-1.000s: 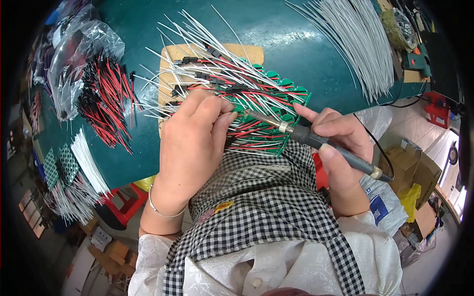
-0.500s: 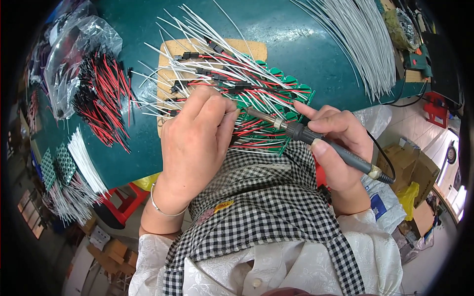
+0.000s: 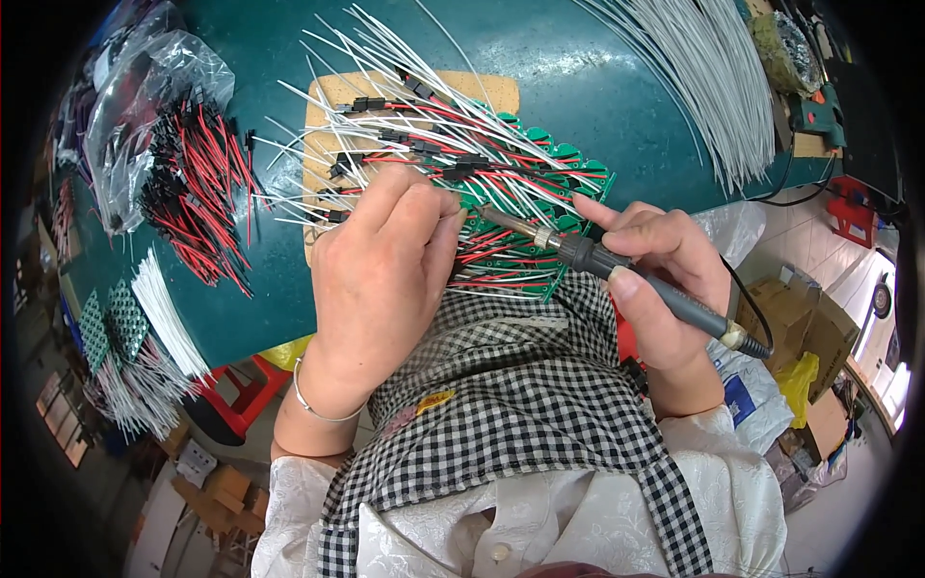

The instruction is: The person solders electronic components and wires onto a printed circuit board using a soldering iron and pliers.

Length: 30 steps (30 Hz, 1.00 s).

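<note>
My right hand (image 3: 665, 275) grips a soldering iron (image 3: 679, 303) by its dark handle. The iron's metal tip points left, at the green circuit boards (image 3: 570, 197) near my left fingertips. My left hand (image 3: 381, 260) is closed in a pinch over the boards' left part; what sits between its fingers is too small and hidden to name. White wires and red-and-black leads (image 3: 520, 173) with black plug connectors (image 3: 466, 168) run across the boards. Beneath them lies a tan board (image 3: 491, 91), partly covered by wires and my left hand.
On the left of the green table (image 3: 279, 43) lie a heap of red-and-black connector leads (image 3: 198, 193), a clear plastic bag (image 3: 120, 125) and a white wire bundle (image 3: 166, 313). A long bundle of white wires (image 3: 708, 96) lies far right. The iron's black cord (image 3: 756, 299) loops beside my right hand.
Both hands hold nearly the same pose. The soldering iron stays at the boards beside my left fingertips, with only a tiny shift; the wires and boards drift slightly left in the picture.
</note>
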Tool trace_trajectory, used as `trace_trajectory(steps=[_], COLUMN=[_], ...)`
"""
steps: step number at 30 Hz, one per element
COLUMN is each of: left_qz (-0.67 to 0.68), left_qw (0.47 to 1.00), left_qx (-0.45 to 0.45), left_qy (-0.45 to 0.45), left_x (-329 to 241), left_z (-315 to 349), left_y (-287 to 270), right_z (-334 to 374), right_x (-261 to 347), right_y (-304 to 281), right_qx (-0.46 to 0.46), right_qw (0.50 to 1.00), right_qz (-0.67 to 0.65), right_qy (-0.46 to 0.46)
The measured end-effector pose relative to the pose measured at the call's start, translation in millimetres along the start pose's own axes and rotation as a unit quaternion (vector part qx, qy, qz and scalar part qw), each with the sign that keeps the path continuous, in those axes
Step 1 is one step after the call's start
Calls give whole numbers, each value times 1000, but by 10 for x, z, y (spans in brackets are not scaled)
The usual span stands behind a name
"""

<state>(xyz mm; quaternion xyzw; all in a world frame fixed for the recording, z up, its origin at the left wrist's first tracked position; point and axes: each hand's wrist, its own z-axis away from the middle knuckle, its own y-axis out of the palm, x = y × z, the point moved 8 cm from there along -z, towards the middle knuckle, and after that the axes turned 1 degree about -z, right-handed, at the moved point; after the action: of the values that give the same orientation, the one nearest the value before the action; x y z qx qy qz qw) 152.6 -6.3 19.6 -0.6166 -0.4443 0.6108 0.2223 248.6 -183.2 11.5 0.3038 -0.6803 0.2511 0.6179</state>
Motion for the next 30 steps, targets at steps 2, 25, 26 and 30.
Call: trace_trajectory(steps=[2, 25, 26, 30], left_qz=[0, 93, 91, 89], left_qw=[1000, 994, 994, 981], left_qx=[1, -48, -53, -173], left_qy=[-3, -36, -28, -14], left_x=[-4, 59, 55, -23], left_z=[-7, 21, 39, 20], left_y=[-5, -91, -122, -434], right_z=[-3, -247, -273, -436], right_x=[7, -128, -60, 477], right_y=[-3, 29, 55, 72], right_qx=[2, -134, -152, -161], right_qw=[1000, 982, 988, 963], right_qz=[5, 123, 13, 88], right_qy=[-9, -39, -27, -197])
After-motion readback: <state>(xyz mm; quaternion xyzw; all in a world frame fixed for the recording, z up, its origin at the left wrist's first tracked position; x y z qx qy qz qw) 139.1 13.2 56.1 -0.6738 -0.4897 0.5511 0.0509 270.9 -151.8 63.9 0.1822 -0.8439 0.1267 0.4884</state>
